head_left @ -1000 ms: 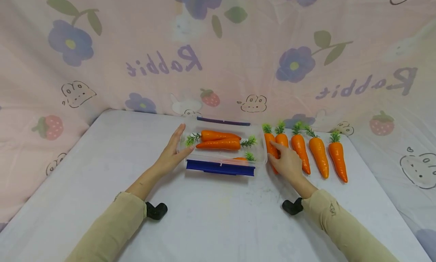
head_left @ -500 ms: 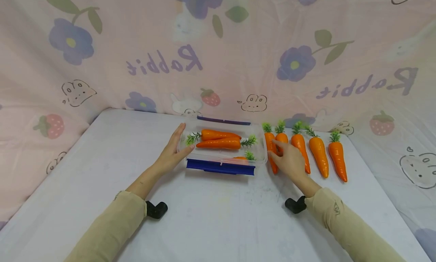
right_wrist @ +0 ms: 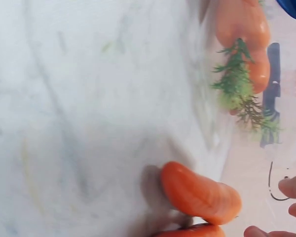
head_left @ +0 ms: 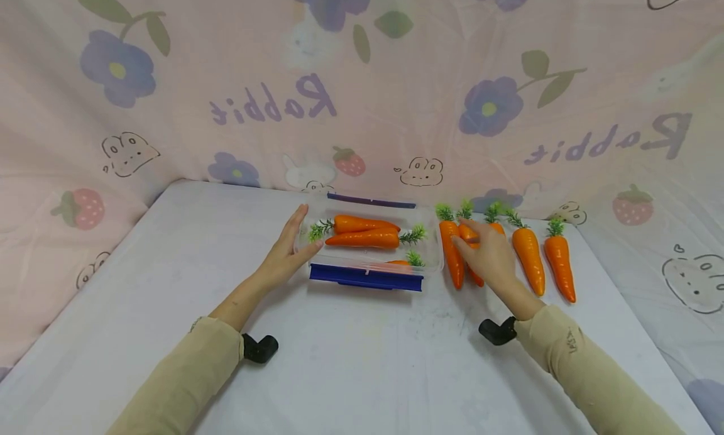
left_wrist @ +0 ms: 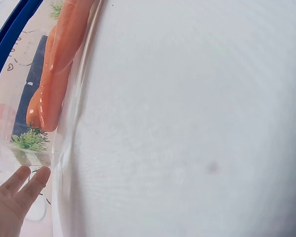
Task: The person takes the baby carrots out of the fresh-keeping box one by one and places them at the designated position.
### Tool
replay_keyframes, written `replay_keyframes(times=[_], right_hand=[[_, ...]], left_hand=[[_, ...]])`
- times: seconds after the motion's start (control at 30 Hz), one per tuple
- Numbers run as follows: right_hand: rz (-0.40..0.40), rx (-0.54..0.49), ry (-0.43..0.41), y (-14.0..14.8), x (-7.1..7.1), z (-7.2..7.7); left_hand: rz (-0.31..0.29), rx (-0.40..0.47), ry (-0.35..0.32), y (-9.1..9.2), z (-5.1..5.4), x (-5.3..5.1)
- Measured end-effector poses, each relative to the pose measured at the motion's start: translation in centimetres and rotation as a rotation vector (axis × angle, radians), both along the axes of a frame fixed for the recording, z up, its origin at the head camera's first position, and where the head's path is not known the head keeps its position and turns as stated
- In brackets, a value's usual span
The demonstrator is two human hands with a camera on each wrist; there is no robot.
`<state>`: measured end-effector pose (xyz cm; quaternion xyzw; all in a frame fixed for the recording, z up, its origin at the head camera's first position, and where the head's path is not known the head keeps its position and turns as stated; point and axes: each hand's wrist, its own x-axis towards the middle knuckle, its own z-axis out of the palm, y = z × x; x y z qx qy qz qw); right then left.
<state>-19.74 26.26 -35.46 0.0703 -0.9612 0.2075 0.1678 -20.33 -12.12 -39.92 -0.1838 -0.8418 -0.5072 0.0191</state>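
A clear plastic box [head_left: 431, 259] with blue side flaps holds three orange carrots, two crossing in its middle [head_left: 370, 238] and one partly hidden behind the near wall. My left hand [head_left: 281, 256] rests at the box's left end, fingers extended along it; the left wrist view shows its fingertips [left_wrist: 41, 174] by the clear wall. To the right of the box, my right hand [head_left: 491, 254] hovers over the second carrot [head_left: 469, 235], thumb and fingers apart. The nearest carrot [head_left: 452, 259] lies beside the box, and its tip also shows in the right wrist view [right_wrist: 202, 195].
A third carrot [head_left: 498, 227] is partly covered by my right hand. Two more carrots, one [head_left: 529, 259] and another [head_left: 560, 268], lie farther right on the white table [head_left: 362, 366]. A printed cloth [head_left: 373, 127] hangs behind the table.
My right hand has shifted slightly right, from over the carrot nearest the box to over the second one. The left hand, box and carrots look unmoved.
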Motion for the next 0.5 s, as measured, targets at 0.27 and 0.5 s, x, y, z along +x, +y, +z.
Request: replay_keyframes(times=[0.27, 0.5], right_hand=[[-0.024, 0.011, 0.013, -0.4, -0.1, 1.3], [-0.007, -0.005, 0.055, -1.0, -0.3, 2.7]], left_hand=[[-0.003, 0.002, 0.008, 0.0, -0.1, 0.1], [-0.003, -0.003, 0.012, 0.0, -0.2, -0.2]])
